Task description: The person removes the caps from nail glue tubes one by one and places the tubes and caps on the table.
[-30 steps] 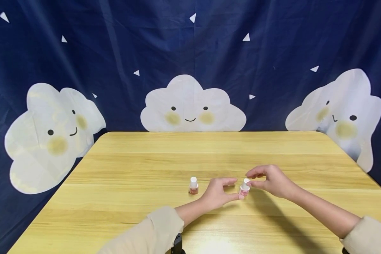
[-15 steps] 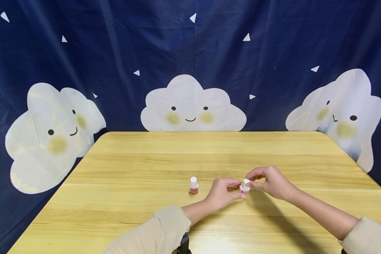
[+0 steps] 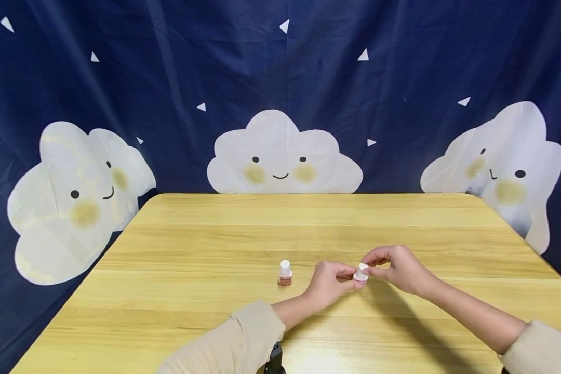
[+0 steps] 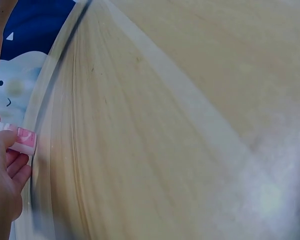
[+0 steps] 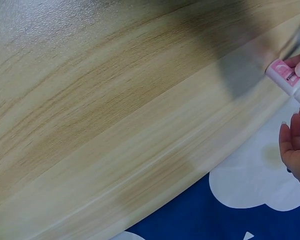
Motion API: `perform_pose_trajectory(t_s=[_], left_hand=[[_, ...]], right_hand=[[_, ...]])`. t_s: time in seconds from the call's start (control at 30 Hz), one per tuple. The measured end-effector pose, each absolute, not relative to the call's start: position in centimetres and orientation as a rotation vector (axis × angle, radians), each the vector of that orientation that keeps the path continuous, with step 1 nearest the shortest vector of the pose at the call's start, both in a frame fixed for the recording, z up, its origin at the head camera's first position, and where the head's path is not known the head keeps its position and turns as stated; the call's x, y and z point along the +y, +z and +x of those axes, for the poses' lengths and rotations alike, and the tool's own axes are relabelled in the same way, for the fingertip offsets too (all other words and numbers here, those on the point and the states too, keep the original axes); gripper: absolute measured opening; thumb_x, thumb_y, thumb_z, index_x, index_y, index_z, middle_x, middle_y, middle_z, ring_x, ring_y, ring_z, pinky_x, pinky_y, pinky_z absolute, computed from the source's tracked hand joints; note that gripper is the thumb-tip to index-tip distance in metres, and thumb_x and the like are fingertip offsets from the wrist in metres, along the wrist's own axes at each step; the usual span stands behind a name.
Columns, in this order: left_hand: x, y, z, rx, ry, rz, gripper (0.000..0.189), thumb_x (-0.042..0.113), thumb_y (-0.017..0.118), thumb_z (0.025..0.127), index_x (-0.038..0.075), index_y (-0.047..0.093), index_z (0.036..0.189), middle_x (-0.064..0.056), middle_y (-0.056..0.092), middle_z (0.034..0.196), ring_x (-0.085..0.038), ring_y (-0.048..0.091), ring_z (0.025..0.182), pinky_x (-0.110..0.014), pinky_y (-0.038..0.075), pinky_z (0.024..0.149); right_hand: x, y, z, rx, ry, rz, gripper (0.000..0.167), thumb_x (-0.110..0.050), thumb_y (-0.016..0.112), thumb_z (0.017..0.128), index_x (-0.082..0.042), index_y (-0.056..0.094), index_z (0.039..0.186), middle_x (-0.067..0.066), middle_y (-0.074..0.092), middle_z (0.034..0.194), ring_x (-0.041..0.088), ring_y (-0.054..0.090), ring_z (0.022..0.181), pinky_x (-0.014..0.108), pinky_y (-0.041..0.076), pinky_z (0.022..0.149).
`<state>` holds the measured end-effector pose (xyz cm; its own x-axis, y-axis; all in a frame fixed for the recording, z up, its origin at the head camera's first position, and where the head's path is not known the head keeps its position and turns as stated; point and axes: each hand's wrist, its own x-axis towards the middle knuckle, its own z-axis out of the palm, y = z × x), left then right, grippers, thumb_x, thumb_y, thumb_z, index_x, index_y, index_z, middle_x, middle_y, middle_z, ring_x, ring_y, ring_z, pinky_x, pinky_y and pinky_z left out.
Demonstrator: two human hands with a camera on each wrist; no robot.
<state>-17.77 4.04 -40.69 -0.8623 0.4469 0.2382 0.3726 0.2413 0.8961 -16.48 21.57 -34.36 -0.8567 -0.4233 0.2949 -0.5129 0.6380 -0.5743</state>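
Between the two hands stands a small white-capped bottle (image 3: 361, 277) with a pink label. My left hand (image 3: 328, 284) pinches its body between thumb and fingers. From the right, my right hand (image 3: 399, 269) holds the white cap with thumb and forefinger. In the left wrist view the bottle's pink label (image 4: 25, 136) shows beside the left fingers. The right wrist view has the bottle's label (image 5: 285, 72) under the left thumb, while the cap runs off the frame edge. A second white-capped bottle (image 3: 285, 274), with reddish-brown contents or label, stands upright to the left.
The wooden table (image 3: 215, 228) has rounded far corners. Behind it hangs a dark blue curtain (image 3: 243, 67) with cloud faces and white triangles. A black device (image 3: 275, 359) sits at the left wrist, below the beige sleeve (image 3: 257, 327).
My left hand has moved slightly right and its fingers have closed round the bottle's body. The right hand stays at the cap. The second bottle has not moved.
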Motion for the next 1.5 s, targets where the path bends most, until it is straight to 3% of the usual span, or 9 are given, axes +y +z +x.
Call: perform_pose_trajectory(t_s=[0.77, 1.5], left_hand=[[4.17, -40.64, -17.75, 2.482, 1.69, 0.801, 0.021, 0.009, 0.074, 0.075, -0.001, 0.072, 0.093, -0.013, 0.072, 0.089, -0.006, 0.069, 0.072, -0.007, 0.051, 0.063], [4.16, -40.66, -17.71, 2.471, 1.7, 0.79, 0.02, 0.008, 0.074, 0.076, -0.002, 0.071, 0.094, -0.014, 0.072, 0.09, -0.008, 0.07, 0.073, -0.007, 0.052, 0.063]], right_hand=[[21.23, -34.69, -15.97, -2.724, 1.034, 0.664, 0.008, -0.007, 0.075, 0.075, -0.007, 0.071, 0.081, -0.002, 0.069, 0.077, -0.004, 0.055, 0.07, 0.025, 0.053, 0.063], [20.7, -35.25, -15.68, -2.71, 1.013, 0.5, 0.005, -0.005, 0.076, 0.073, -0.007, 0.073, 0.076, -0.001, 0.07, 0.071, -0.005, 0.055, 0.065, 0.017, 0.048, 0.057]])
